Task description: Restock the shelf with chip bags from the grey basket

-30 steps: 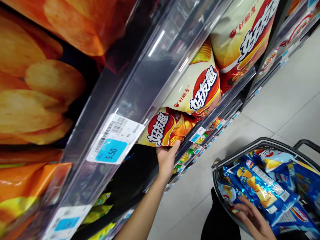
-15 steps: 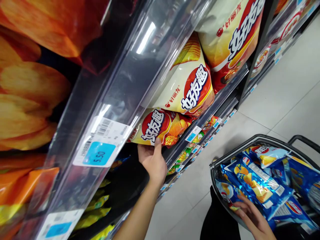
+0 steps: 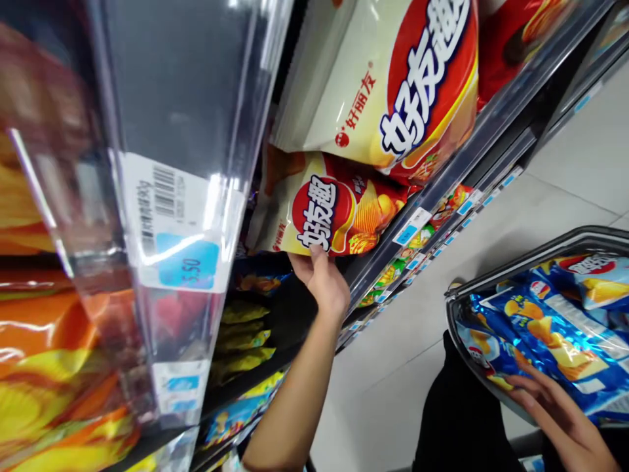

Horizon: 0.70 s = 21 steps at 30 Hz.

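On the shelf, my left hand (image 3: 323,278) grips the lower edge of a small red and cream bag of potato chips (image 3: 319,210), thumb on the front and fingers behind it. A larger bag of the same kind (image 3: 383,98) stands right beside it, overlapping its upper edge. At the lower right, my right hand (image 3: 555,406) lies over the near side of a shopping basket (image 3: 511,272), fingers stretched out and apart, against the blue chip bags (image 3: 555,334) inside. Its fingertips are close to the rim.
A clear shelf edge with a price label (image 3: 181,229) juts close on the left. Orange bags (image 3: 54,367) lie behind it. Yellow-green packets (image 3: 246,334) sit on a lower shelf. Pale floor tiles (image 3: 383,393) and my dark-clothed leg (image 3: 457,406) show below.
The view has shifted closer to the shelf, and the basket appears farther right. My left hand keeps its grip on the small bag, which sits slightly more upright and shows more of its left end.
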### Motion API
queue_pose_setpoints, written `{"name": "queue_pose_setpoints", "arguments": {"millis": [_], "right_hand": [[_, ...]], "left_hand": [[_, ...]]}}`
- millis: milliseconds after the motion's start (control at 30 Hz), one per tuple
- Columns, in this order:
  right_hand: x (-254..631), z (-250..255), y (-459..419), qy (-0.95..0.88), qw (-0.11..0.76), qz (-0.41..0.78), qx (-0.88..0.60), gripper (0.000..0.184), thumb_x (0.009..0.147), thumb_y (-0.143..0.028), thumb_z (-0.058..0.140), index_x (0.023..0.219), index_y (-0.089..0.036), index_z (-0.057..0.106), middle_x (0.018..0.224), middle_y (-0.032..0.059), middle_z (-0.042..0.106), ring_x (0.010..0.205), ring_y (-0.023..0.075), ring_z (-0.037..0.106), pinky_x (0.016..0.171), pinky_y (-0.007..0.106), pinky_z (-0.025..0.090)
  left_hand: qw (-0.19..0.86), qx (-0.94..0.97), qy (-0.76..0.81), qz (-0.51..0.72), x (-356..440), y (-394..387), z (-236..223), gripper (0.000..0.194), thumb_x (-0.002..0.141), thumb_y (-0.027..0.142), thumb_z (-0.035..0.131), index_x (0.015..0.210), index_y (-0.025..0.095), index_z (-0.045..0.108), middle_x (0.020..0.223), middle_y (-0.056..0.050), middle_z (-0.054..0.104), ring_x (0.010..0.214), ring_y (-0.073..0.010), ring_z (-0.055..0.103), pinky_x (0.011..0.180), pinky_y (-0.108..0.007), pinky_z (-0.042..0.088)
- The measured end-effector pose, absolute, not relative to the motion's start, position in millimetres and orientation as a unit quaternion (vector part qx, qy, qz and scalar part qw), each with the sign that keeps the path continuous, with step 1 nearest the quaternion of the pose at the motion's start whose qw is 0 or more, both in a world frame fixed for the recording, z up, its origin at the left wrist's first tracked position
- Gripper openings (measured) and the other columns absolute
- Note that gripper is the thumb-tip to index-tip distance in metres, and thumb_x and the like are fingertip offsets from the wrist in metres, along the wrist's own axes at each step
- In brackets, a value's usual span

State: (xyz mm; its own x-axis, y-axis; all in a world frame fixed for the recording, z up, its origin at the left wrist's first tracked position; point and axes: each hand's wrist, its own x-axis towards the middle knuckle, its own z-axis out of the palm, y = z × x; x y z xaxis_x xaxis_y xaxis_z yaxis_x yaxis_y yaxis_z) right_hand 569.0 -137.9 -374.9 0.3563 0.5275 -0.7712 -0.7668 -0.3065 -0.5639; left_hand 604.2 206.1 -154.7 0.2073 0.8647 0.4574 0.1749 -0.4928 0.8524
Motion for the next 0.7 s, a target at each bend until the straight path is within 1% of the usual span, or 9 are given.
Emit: {"name": "queue_pose_setpoints", "arguments": {"millis": [100, 167, 233, 333, 433, 533, 633, 700], "right_hand": [[560, -385, -139, 0.108, 0.579, 0.571, -0.573, 0.069, 0.067, -0.071, 0.076, 0.121, -0.029, 0.067, 0.116, 0.0065, 0.079, 0.112, 0.0260, 0.074, 0.097, 0.023, 0.058], [555, -387, -137, 0.111, 0.581, 0.573, -0.568, 0.070, 0.066, -0.071, 0.077, 0.120, -0.029, 0.068, 0.115, 0.0068, 0.079, 0.111, 0.0258, 0.074, 0.096, 0.023, 0.058], [554, -387, -133, 0.114, 0.579, 0.570, -0.571, 0.072, 0.065, -0.072, 0.077, 0.121, -0.028, 0.068, 0.115, 0.0075, 0.079, 0.110, 0.0264, 0.075, 0.095, 0.024, 0.059], [556, -384, -127, 0.106, 0.578, 0.569, -0.575, 0.074, 0.064, -0.074, 0.076, 0.120, -0.027, 0.069, 0.114, 0.0096, 0.079, 0.111, 0.0305, 0.074, 0.097, 0.031, 0.061], [562, -380, -121, 0.095, 0.575, 0.576, -0.574, 0.075, 0.062, -0.076, 0.074, 0.118, -0.026, 0.070, 0.114, 0.0113, 0.079, 0.114, 0.0361, 0.072, 0.105, 0.045, 0.057], [567, -376, -115, 0.110, 0.570, 0.582, -0.569, 0.072, 0.060, -0.078, 0.073, 0.114, -0.030, 0.072, 0.113, 0.0112, 0.079, 0.114, 0.0416, 0.071, 0.111, 0.057, 0.051], [569, -369, -110, 0.129, 0.578, 0.568, -0.571, 0.063, 0.061, -0.076, 0.073, 0.109, -0.035, 0.072, 0.108, 0.0098, 0.079, 0.114, 0.0442, 0.070, 0.110, 0.059, 0.050], [569, -360, -110, 0.122, 0.592, 0.559, -0.568, 0.058, 0.067, -0.073, 0.072, 0.111, -0.035, 0.070, 0.107, 0.0086, 0.079, 0.112, 0.0426, 0.070, 0.109, 0.060, 0.050]], "left_hand": [[0.336, 0.699, 0.359, 0.520, 612, 221, -142, 0.063, 0.074, 0.060, 0.078, 0.122, 0.023, 0.058, 0.144, -0.011, 0.059, 0.136, -0.0285, 0.056, 0.108, -0.039, 0.054], [0.327, 0.691, 0.358, 0.536, 618, 231, -134, 0.063, 0.072, 0.056, 0.082, 0.118, 0.022, 0.057, 0.140, -0.011, 0.062, 0.134, -0.0282, 0.059, 0.108, -0.038, 0.054], [0.316, 0.693, 0.359, 0.540, 623, 238, -130, 0.067, 0.070, 0.053, 0.084, 0.121, 0.021, 0.055, 0.138, -0.012, 0.063, 0.132, -0.0278, 0.060, 0.108, -0.038, 0.054], [0.286, 0.714, 0.349, 0.535, 629, 242, -128, 0.073, 0.069, 0.056, 0.085, 0.124, 0.020, 0.055, 0.138, -0.012, 0.063, 0.131, -0.0270, 0.061, 0.109, -0.037, 0.054], [0.265, 0.728, 0.318, 0.546, 636, 241, -129, 0.069, 0.066, 0.057, 0.088, 0.116, 0.019, 0.059, 0.133, -0.012, 0.067, 0.131, -0.0281, 0.062, 0.111, -0.039, 0.052], [0.280, 0.729, 0.296, 0.550, 642, 242, -132, 0.059, 0.070, 0.048, 0.088, 0.111, 0.017, 0.060, 0.131, -0.015, 0.067, 0.129, -0.0286, 0.062, 0.114, -0.041, 0.050], [0.293, 0.725, 0.305, 0.543, 645, 244, -133, 0.050, 0.079, 0.036, 0.083, 0.114, 0.012, 0.056, 0.130, -0.017, 0.068, 0.124, -0.0268, 0.066, 0.114, -0.044, 0.049], [0.292, 0.715, 0.316, 0.551, 644, 242, -131, 0.046, 0.083, 0.027, 0.080, 0.115, 0.012, 0.051, 0.133, -0.015, 0.067, 0.126, -0.0252, 0.065, 0.116, -0.045, 0.047]]}}
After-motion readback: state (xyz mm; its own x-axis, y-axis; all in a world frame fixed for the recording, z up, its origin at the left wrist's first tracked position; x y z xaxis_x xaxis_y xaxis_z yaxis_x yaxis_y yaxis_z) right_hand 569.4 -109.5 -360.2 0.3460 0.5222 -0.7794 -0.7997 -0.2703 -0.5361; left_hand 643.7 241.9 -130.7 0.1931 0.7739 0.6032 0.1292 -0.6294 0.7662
